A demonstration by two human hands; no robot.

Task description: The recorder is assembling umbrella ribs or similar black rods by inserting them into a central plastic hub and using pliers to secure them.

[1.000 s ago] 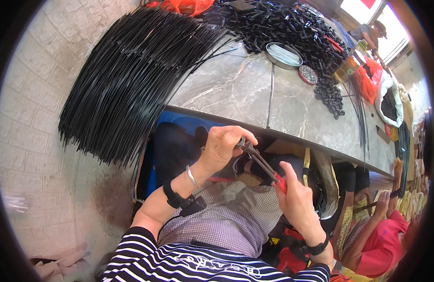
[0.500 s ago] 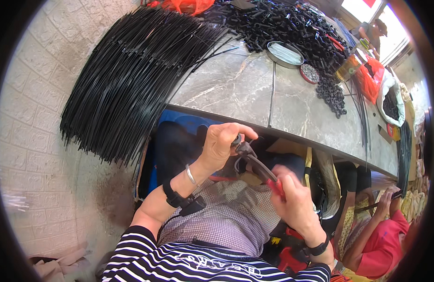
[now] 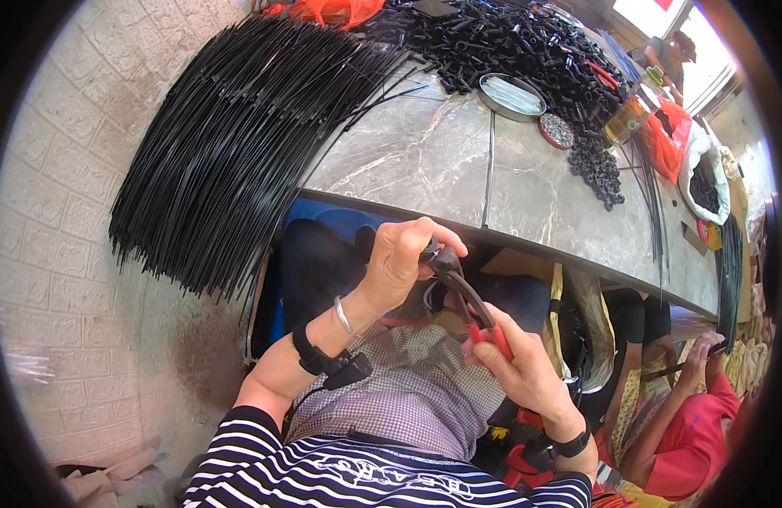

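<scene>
My right hand (image 3: 520, 366) grips the red handles of a pair of pliers (image 3: 469, 298), whose dark jaws point up and to the left. My left hand (image 3: 402, 259) is closed on a small black part (image 3: 431, 251) right at those jaws, just below the edge of the grey stone table (image 3: 425, 161). Both hands work over my lap, above a checked cloth (image 3: 408, 389). What the jaws pinch is hidden by my left fingers.
A big fan of long black rods (image 3: 230, 144) hangs off the table's left end. Heaps of small black parts (image 3: 526, 51), a round metal tray (image 3: 511, 95), a small tin (image 3: 557, 130) and a bottle (image 3: 625, 120) lie further back. Another person in red (image 3: 696, 423) sits to my right.
My hands have shifted slightly up and right, and the pliers have tilted a little. The grip of both hands is unchanged.
</scene>
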